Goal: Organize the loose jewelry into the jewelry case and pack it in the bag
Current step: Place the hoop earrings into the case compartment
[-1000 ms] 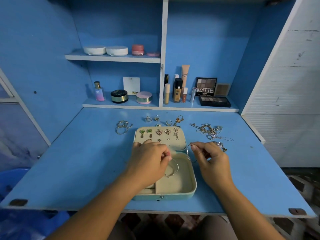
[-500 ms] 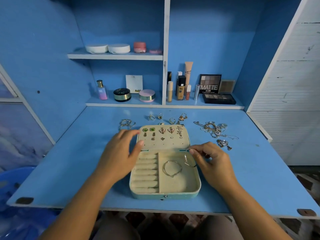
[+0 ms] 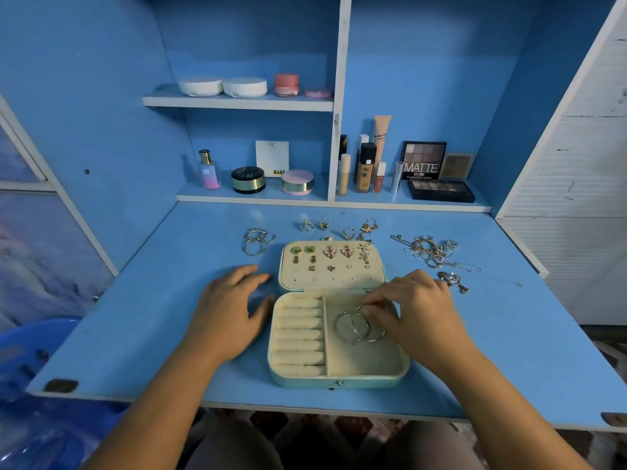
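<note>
My right hand [image 3: 417, 312] pinches a thin bangle [image 3: 353, 320] by its top, low in the open compartment of the jewelry case [image 3: 339, 380], overlapping a second bangle [image 3: 337, 329] that lies there. My left hand [image 3: 230, 310] rests flat and relaxed on the surface [image 3: 135, 334] just beside the case. I judge us under halfway: earrings [image 3: 330, 252] sit in the lid, but the ring rolls [image 3: 298, 334] are bare, more bangles [image 3: 258, 240], rings [image 3: 324, 224] and tangled chains [image 3: 432, 251] lie loose, and no bag is in view.
</note>
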